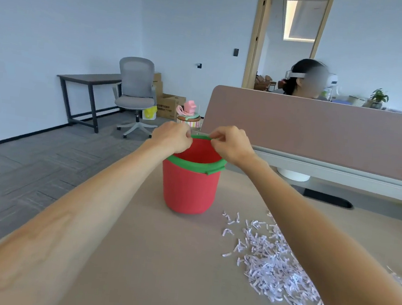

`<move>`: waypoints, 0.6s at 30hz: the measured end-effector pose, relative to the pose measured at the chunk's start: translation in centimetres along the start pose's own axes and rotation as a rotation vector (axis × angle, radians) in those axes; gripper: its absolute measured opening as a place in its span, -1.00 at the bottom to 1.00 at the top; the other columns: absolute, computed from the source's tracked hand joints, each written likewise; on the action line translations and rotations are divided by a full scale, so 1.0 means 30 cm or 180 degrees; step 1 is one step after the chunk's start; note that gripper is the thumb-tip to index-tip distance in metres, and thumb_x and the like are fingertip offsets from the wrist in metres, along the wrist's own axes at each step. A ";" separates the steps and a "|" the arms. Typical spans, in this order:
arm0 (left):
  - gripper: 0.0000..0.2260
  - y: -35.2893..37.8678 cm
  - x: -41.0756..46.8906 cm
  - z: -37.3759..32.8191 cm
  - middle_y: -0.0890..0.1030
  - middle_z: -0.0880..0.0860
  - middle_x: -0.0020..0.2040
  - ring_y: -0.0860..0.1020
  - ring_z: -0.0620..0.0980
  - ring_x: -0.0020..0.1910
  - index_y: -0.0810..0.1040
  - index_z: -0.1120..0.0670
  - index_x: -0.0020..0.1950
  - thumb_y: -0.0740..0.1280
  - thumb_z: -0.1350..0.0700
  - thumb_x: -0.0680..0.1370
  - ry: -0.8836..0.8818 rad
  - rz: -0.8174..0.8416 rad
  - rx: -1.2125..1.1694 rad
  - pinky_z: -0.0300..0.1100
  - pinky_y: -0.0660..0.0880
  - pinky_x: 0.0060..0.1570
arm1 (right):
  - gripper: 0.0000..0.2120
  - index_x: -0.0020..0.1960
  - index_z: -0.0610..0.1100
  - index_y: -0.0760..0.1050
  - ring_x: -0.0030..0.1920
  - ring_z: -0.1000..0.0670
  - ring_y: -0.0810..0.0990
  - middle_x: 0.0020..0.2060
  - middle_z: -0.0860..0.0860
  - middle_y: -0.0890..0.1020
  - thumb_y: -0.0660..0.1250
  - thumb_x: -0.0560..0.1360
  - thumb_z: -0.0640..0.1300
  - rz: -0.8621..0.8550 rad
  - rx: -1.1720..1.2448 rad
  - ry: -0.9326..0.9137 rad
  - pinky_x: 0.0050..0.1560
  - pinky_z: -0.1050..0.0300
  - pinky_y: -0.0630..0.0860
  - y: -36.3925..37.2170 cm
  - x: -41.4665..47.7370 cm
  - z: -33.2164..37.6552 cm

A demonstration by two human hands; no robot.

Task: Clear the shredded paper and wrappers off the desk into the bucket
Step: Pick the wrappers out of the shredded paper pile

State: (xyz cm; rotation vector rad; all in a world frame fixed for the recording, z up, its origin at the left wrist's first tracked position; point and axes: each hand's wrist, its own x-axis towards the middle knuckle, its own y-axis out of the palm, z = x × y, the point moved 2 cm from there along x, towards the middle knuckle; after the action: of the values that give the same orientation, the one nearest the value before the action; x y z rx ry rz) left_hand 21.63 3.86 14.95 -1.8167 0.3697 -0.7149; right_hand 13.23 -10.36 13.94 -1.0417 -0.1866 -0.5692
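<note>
Fingers (189, 134) of left hand (171, 137) and right hand (230, 145) at rim of red bucket (188, 188)

Single view, worn on my head, wide-angle. It faces forward and tips down along both forearms. The desk (159, 259) fills the lower frame, close under the lens. The bucket (188, 188) sits near centre at arm's reach, with my left hand (171, 137) and right hand (230, 144) at its far rim. The partition (321, 130) and the office chair (136, 88) lie farther off. Lines bow toward the edges.
</note>
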 end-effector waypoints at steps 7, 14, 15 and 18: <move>-0.77 0.001 -0.108 -0.185 0.63 -0.03 0.11 0.55 0.00 0.09 0.54 0.02 0.18 0.22 0.10 0.55 0.0661 -0.0223 -0.1039 -0.12 0.45 0.07 | -0.77 0.07 -0.09 0.62 0.06 -0.02 0.61 0.02 -0.01 0.69 0.26 0.48 -0.18 -0.0431 0.0266 0.0217 0.10 0.22 0.43 -0.128 -0.182 -0.099; -0.77 0.158 -0.216 -0.421 0.57 0.09 0.19 0.50 0.11 0.20 0.57 0.02 0.15 0.22 0.09 0.55 0.1173 0.0031 -0.0925 -0.05 0.44 0.17 | -0.74 0.16 -0.07 0.58 0.12 -0.03 0.59 0.13 0.00 0.64 0.27 0.49 -0.11 -0.0244 0.0074 0.0709 0.20 0.02 0.51 -0.238 -0.397 -0.321; -0.77 0.191 -0.227 -0.449 0.56 0.10 0.20 0.49 0.11 0.21 0.56 0.03 0.17 0.22 0.09 0.56 0.1189 0.0145 -0.0904 -0.08 0.42 0.16 | -0.73 0.16 -0.06 0.57 0.12 -0.05 0.59 0.13 -0.01 0.64 0.27 0.49 -0.11 -0.0231 0.0029 0.0743 0.19 0.02 0.51 -0.255 -0.425 -0.349; -0.75 0.273 -0.260 -0.517 0.53 0.10 0.27 0.47 0.10 0.27 0.54 0.04 0.22 0.21 0.11 0.57 0.1266 0.0437 -0.0868 -0.11 0.38 0.16 | -0.70 0.21 -0.08 0.55 0.15 -0.05 0.58 0.16 -0.03 0.63 0.29 0.49 -0.10 -0.0155 -0.0063 0.0869 0.18 0.06 0.49 -0.302 -0.507 -0.426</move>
State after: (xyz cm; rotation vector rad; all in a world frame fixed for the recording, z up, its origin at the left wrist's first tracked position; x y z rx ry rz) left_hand 6.56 -6.13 8.51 -1.8737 0.8820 -0.9667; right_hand -5.84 -19.30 8.18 -0.9695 0.0342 -0.7518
